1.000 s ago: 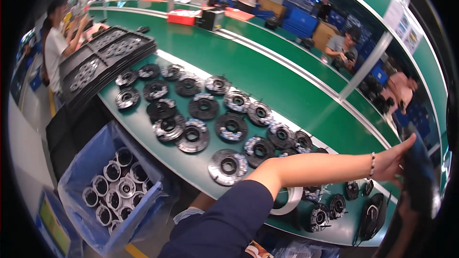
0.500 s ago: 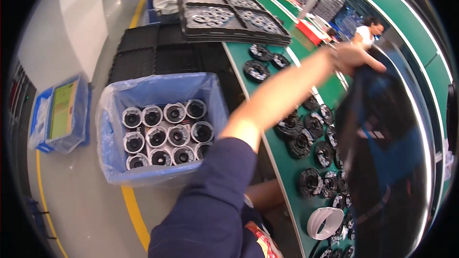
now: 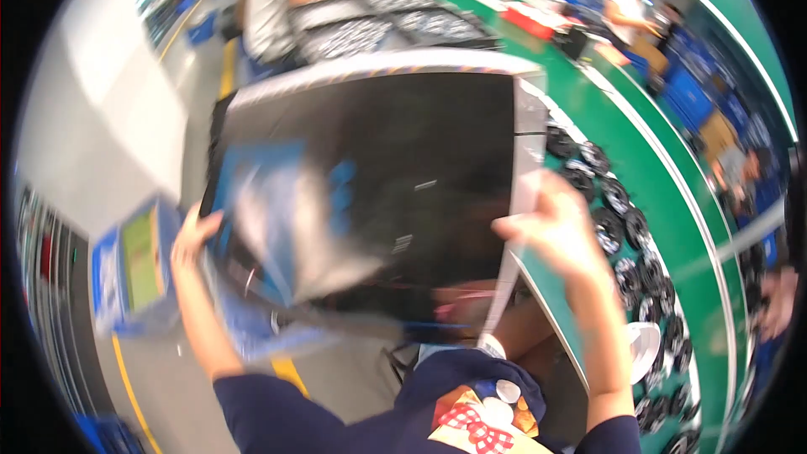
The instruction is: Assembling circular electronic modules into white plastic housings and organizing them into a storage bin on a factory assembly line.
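Black and glossy, a large flat tray (image 3: 395, 193) fills the middle of our view, held up in front of us between both hands, tilted so that its broad face is turned toward us. Our left hand (image 3: 192, 240) takes its left edge, fingers curled over the rim; our right hand (image 3: 551, 231) has its grip closed on the right edge, where a thin pale border runs down the side of the tray. The tray is blurred (so is much else here), and bluish and pale smears across its left half may be reflections; we cannot tell what they are.

Right of the tray, the green surface (image 3: 664, 168) curves away from near right to far left. On it lies a band of round black metal parts (image 3: 618, 231) beside our right hand, and one white round piece (image 3: 643, 345) sits nearer to us. At the far end, dark trays of parts (image 3: 395, 25) are laid out on the surface, and a person in a light top (image 3: 273, 0) stands by them. More people sit along the far right side.

Down at the near left, on the grey floor (image 3: 126, 118), stands a blue box with a green sheet (image 3: 134, 265) on it, just left of our left hand.
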Tool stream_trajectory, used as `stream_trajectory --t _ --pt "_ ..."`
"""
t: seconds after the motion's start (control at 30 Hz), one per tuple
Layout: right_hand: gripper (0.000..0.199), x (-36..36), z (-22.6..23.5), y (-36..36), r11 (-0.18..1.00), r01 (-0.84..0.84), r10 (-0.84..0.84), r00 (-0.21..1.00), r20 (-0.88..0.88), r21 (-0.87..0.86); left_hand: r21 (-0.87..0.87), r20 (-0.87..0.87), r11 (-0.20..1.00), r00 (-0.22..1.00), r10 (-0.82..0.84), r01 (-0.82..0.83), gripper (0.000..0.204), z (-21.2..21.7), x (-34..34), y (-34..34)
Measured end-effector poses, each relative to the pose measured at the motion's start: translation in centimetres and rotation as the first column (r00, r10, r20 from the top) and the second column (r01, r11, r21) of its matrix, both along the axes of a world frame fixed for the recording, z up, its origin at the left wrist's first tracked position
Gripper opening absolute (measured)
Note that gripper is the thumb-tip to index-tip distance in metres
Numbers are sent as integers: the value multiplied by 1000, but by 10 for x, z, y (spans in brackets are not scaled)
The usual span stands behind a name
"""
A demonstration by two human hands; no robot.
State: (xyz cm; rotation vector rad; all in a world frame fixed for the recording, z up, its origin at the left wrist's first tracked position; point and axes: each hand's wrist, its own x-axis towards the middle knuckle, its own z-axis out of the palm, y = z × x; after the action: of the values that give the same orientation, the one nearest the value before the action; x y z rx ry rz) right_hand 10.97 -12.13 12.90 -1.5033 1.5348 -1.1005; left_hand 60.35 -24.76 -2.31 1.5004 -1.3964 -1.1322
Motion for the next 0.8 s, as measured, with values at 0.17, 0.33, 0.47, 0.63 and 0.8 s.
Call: stream_trajectory --t 0.17,0.33,0.47,0.63,0.8 --pt "41 31 -169 -47 982 -5 28 993 -116 191 48 -194 996 978 82 -74 32 -90 32 52" --pt "76 54 -262 -33 985 135 -99 952 -290 108 23 388 966 893 228 -257 28 -181 79 53" --pt "73 64 -278 15 1000 9 -2 911 -413 15 -128 560 956 776 289 -264 38 -191 97 49" --pt "70 63 -281 40 990 -74 129 798 -589 116 -87 889 946 404 215 -311 51 -190 38 13" --pt "64 82 -276 55 978 -201 195 782 -592 55 238 885 831 465 28 -502 44 -230 -4 17"
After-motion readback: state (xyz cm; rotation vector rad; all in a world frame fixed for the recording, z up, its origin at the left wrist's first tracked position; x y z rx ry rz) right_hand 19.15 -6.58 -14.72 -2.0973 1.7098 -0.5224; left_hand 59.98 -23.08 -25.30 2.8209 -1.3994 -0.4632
